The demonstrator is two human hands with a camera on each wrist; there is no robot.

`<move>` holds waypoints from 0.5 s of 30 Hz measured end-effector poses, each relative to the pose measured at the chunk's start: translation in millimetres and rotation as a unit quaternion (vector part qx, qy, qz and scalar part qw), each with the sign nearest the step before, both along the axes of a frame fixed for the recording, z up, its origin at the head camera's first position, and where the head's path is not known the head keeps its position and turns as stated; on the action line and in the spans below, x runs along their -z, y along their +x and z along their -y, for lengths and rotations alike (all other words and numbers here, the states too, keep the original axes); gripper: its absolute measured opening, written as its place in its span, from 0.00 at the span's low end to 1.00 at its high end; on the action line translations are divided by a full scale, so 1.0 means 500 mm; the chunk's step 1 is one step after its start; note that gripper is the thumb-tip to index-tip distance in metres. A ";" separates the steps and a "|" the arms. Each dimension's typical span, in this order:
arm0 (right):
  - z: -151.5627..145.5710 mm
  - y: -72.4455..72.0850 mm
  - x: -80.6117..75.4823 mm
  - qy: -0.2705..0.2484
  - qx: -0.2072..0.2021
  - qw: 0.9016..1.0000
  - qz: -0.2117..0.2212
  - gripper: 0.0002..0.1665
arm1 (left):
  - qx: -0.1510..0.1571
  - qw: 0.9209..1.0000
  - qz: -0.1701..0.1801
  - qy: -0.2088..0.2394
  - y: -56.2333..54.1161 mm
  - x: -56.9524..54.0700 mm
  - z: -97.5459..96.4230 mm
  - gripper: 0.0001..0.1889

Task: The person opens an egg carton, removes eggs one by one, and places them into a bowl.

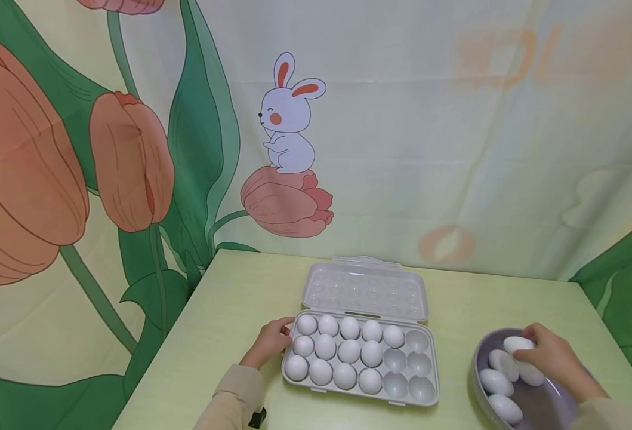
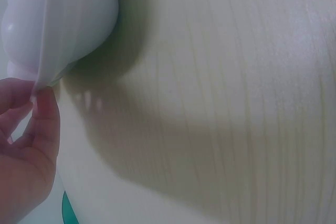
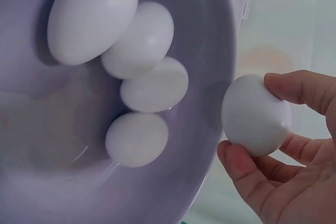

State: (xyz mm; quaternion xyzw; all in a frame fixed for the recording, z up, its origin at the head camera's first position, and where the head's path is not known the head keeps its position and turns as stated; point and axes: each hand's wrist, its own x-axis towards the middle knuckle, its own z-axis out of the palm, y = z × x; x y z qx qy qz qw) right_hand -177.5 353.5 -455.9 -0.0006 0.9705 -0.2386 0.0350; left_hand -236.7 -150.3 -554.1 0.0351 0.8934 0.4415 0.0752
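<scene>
An egg carton [image 1: 361, 388] lies unfolded on the table, with white eggs [image 1: 350, 351] in most of its cups and several bare cups at its right end. My left hand [image 1: 273, 343] pinches the rim at the left end; in the left wrist view, thumb and fingers [image 2: 47, 124] grip the thin edge. Over the far side of a purple-grey bowl [image 1: 479, 382], my right hand [image 1: 557, 358] holds a white egg [image 3: 256, 115] between thumb and fingertips. Several loose eggs [image 3: 137, 139] rest inside the bowl, gathered along its wall.
The carton's dimpled lid [image 1: 365, 292] is folded back toward the wall. Behind the pale wood-grain table [image 1: 256, 280] hangs a curtain [image 1: 391, 149] printed with tulips and a rabbit. A strip of table separates carton and bowl.
</scene>
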 end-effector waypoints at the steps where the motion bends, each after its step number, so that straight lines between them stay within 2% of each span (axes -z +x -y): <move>1: -0.004 0.001 0.002 0.002 -0.001 1.000 0.001 0.27 | 0.002 1.000 -0.002 -0.001 0.000 0.001 0.000 0.27; 5: -0.018 0.003 0.009 0.012 -0.001 1.000 0.012 0.26 | -0.002 1.000 0.001 -0.002 0.000 0.002 0.000 0.27; 12: -0.039 0.004 0.032 0.004 0.016 0.997 0.073 0.21 | -0.002 1.000 -0.003 -0.003 0.001 0.000 -0.001 0.27; 15: -0.044 0.006 0.043 0.005 0.018 0.996 0.084 0.20 | -0.004 1.000 -0.007 -0.003 0.002 -0.001 -0.002 0.27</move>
